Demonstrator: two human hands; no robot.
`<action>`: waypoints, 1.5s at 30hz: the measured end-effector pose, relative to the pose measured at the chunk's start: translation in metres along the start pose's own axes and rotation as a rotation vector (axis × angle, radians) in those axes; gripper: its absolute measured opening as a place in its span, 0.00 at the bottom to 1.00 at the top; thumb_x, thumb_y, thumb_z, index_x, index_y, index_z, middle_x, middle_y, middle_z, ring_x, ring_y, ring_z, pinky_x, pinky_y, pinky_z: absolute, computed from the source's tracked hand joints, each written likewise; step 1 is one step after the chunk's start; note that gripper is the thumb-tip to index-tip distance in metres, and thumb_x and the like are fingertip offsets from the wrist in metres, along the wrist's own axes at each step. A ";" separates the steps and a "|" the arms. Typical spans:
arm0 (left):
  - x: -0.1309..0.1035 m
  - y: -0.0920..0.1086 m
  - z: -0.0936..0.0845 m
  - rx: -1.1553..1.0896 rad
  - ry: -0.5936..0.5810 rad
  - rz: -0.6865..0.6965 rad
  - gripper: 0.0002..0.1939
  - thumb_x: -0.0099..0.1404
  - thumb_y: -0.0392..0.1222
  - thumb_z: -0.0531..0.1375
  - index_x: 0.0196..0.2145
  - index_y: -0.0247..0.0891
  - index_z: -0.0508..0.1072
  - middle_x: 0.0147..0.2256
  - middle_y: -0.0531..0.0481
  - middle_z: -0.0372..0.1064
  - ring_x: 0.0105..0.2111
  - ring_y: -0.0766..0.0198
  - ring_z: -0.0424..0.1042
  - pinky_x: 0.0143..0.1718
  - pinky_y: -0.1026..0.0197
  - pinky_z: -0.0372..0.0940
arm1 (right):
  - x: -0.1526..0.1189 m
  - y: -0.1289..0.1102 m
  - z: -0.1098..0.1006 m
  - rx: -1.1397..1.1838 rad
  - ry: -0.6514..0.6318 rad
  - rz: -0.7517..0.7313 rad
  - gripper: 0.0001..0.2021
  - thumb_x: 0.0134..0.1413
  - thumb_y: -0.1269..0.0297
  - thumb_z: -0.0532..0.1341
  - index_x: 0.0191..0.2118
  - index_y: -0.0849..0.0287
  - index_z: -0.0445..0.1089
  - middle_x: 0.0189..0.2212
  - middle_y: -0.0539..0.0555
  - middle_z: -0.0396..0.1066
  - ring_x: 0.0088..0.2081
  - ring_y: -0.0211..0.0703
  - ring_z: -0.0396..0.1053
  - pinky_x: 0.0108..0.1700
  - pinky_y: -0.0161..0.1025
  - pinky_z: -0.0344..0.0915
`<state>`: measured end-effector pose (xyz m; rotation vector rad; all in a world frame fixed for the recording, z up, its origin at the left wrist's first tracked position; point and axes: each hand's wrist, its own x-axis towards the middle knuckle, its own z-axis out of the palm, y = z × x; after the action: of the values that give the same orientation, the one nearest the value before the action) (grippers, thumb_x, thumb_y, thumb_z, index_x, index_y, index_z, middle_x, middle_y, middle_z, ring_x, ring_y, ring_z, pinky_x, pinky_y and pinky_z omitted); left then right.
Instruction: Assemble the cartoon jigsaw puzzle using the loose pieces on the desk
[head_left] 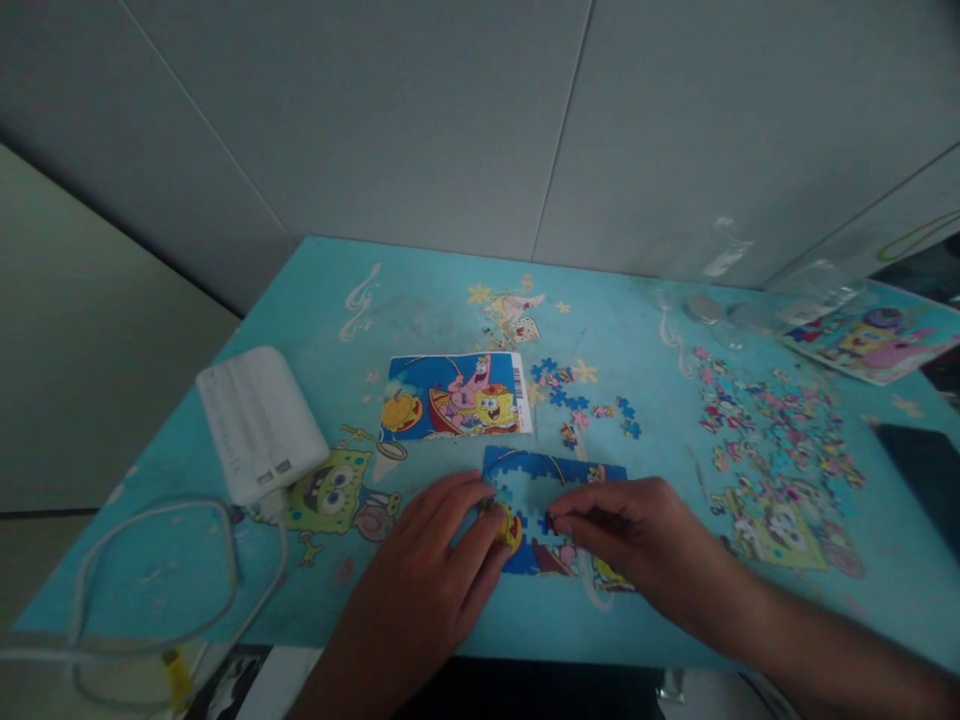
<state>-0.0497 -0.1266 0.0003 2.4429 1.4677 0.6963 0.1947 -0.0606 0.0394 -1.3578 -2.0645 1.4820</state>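
A partly assembled jigsaw puzzle [517, 462] lies at the front middle of the table, its blue border joined around a gap in which the table shows through. My left hand [442, 555] rests with its fingers apart on the puzzle's left side, beside a yellow section. Over the gap, my right hand [630, 530] pinches a small puzzle piece [551, 523], blue and dark reddish, mostly covered by the fingers. Just behind the puzzle is the printed reference picture [457, 397] with cartoon figures. Several loose blue and pink pieces [577, 403] are scattered to its right.
A white power bank [262, 425] with a white cable [229, 560] occupies the table's left side. Many mixed pieces [784, 430] spread across the right. Behind them are clear plastic containers [724, 320] and another colourful picture [877, 335]. A dark flat object [922, 480] lies at the right edge.
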 end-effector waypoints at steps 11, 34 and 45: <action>0.001 0.002 -0.001 0.007 0.003 -0.002 0.10 0.74 0.38 0.58 0.51 0.38 0.71 0.53 0.41 0.67 0.59 0.50 0.65 0.58 0.44 0.68 | 0.008 -0.015 0.007 -0.246 -0.042 -0.086 0.09 0.63 0.70 0.62 0.38 0.52 0.81 0.30 0.49 0.80 0.30 0.40 0.76 0.34 0.38 0.67; 0.002 0.001 0.000 -0.002 0.002 0.002 0.11 0.74 0.38 0.58 0.52 0.37 0.71 0.54 0.41 0.67 0.59 0.49 0.65 0.57 0.43 0.68 | 0.010 -0.009 0.010 -0.287 -0.016 -0.227 0.06 0.63 0.70 0.64 0.39 0.53 0.79 0.33 0.48 0.78 0.36 0.42 0.73 0.44 0.42 0.64; 0.002 0.002 -0.001 -0.018 0.000 -0.008 0.10 0.74 0.38 0.58 0.51 0.38 0.71 0.54 0.42 0.67 0.59 0.51 0.65 0.59 0.44 0.67 | 0.007 -0.007 0.014 -0.354 0.037 -0.270 0.05 0.61 0.69 0.66 0.39 0.51 0.79 0.32 0.48 0.78 0.36 0.43 0.73 0.44 0.44 0.63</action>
<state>-0.0483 -0.1256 0.0027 2.4231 1.4637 0.7044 0.1781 -0.0632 0.0368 -1.1440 -2.4532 1.0102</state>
